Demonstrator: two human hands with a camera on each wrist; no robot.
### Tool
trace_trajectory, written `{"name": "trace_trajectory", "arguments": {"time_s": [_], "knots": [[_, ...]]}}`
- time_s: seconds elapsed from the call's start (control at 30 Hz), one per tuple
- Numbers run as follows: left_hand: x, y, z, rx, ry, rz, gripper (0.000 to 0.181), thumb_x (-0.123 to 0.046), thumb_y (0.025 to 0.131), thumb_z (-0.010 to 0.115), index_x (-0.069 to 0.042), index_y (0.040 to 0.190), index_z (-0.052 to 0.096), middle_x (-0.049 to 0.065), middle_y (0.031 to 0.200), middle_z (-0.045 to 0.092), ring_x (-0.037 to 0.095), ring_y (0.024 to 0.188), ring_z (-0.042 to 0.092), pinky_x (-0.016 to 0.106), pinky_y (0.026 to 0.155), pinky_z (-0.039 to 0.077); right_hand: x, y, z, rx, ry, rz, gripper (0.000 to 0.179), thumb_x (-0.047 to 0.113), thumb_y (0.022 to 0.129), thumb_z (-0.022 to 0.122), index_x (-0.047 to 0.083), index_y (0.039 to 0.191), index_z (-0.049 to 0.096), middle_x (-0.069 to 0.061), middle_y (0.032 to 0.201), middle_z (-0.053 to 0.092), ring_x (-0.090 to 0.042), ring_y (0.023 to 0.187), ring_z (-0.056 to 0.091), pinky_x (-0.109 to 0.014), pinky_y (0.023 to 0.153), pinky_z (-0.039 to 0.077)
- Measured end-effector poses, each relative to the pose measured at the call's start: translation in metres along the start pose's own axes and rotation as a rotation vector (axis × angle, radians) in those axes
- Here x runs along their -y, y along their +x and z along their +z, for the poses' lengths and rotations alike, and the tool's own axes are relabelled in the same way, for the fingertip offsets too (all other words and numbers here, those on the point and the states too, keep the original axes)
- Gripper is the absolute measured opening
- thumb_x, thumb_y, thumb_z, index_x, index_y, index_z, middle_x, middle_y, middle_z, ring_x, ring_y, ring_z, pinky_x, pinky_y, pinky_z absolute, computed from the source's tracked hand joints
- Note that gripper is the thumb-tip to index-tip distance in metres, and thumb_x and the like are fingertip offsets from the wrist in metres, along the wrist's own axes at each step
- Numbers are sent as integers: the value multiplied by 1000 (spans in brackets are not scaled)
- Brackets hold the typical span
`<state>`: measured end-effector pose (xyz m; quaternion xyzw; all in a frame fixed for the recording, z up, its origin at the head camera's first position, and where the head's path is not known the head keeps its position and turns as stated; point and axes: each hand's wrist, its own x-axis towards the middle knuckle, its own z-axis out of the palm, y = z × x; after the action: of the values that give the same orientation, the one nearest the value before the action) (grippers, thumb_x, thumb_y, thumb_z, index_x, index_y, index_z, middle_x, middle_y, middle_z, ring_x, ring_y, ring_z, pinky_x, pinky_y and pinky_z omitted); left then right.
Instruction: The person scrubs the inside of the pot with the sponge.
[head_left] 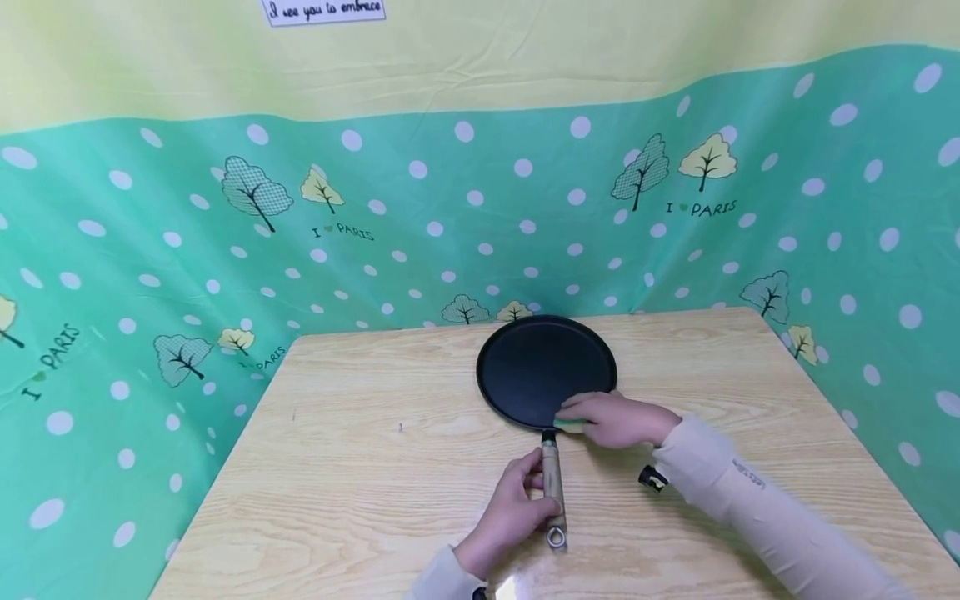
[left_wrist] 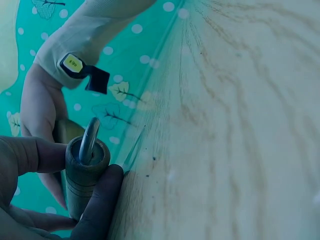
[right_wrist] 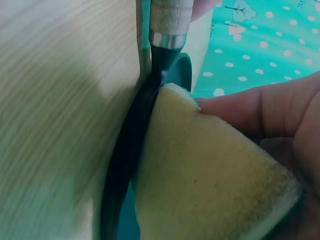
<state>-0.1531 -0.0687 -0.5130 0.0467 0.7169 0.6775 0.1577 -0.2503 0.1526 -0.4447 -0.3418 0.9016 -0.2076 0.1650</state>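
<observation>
A round black flat pan lies on the wooden table, its wooden handle pointing toward me. My left hand grips that handle, thumb and fingers on either side near the metal hanging ring at its end. In my right hand is a yellow sponge with a green side, pinched between thumb and fingers. The sponge presses against the pan's near rim, just right of where the handle joins. Part of the rim is hidden behind the right hand.
The light wooden table stretches out on both sides of the pan. Behind and beside it hangs a green and yellow cloth with dots and trees. A black strap piece hangs at the right wrist.
</observation>
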Motion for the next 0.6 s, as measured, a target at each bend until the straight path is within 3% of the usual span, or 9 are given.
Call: {"name": "trace_trajectory", "arguments": {"time_s": [0.33, 0.6], "knots": [[0, 0, 0, 5, 10, 10, 89, 9, 72, 68, 11, 156, 38, 14, 134, 48, 24, 109, 51, 30, 58, 58, 4, 10, 6, 16, 77, -51, 46, 0, 102, 48, 4, 145, 63, -21, 154, 53, -47, 147, 42, -79, 115, 21], [-2, 1, -2, 12, 80, 24, 88, 7, 73, 70, 13, 155, 38, 15, 132, 49, 23, 109, 50, 21, 73, 53, 7, 23, 11, 27, 93, -118, 46, 2, 103, 47, 6, 146, 63, -20, 154, 53, -43, 147, 44, -69, 118, 28]]}}
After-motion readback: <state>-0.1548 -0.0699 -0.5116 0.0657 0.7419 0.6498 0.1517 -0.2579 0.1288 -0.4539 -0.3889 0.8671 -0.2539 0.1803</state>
